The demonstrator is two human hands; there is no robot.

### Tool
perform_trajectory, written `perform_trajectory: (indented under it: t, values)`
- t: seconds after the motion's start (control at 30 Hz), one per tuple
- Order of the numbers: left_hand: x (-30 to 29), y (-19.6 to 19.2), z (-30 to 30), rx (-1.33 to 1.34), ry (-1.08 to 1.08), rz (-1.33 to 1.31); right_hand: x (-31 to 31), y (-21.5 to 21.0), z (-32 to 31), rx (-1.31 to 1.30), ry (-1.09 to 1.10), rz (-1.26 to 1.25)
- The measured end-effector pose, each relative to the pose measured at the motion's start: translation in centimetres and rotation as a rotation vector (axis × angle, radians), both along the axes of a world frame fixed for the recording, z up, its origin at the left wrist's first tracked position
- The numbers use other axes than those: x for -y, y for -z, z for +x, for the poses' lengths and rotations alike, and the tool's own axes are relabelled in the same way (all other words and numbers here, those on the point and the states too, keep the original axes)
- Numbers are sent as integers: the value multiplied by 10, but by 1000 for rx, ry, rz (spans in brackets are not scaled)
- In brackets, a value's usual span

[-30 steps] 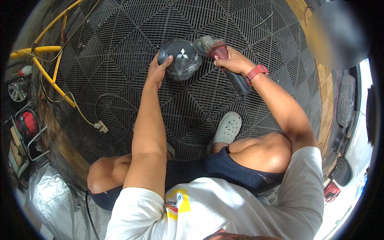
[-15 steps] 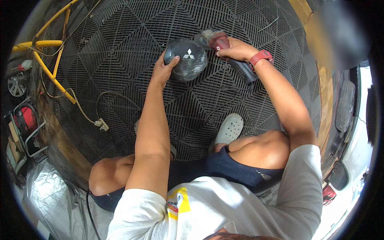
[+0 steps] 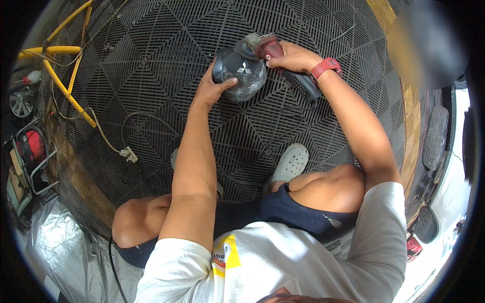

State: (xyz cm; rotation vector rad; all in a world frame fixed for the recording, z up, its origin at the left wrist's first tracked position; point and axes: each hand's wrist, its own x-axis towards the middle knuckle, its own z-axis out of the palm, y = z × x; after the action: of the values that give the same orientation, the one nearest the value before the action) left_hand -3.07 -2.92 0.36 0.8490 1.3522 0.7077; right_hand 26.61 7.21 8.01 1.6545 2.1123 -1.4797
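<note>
My left hand (image 3: 208, 88) grips the left side of a black rounded cover (image 3: 251, 85), its thumb lying on the front face. A silver emblem sits at the middle of this cover, and pale scuffs or dust mark its lower right part. In my right hand (image 3: 295, 58) is an angle grinder (image 3: 270, 48) with a dark red head and a black body. The grinder's disc end reaches the cover's upper edge and overlaps it in view; whether it touches I cannot tell. My right fingers wrap round the tool and are partly hidden.
Black slatted mats (image 3: 166, 65) cover the floor. A yellow tubular frame (image 3: 70, 91) stands at the far left, near a cable with a pale plug (image 3: 129, 155). Silver sheeting (image 3: 58, 232) lies at the lower left. My grey clog (image 3: 292, 162) rests on the mats.
The black cover has shifted slightly right in my left hand. My right hand has brought the grinder up and left, so its disc now overlaps the cover's upper edge more.
</note>
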Motion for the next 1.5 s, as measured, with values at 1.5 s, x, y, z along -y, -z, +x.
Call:
perform_trajectory:
  t: [1.5]
  values:
    - [27,-15,4,-122,20,-171,66,-4,15,154,168,105]
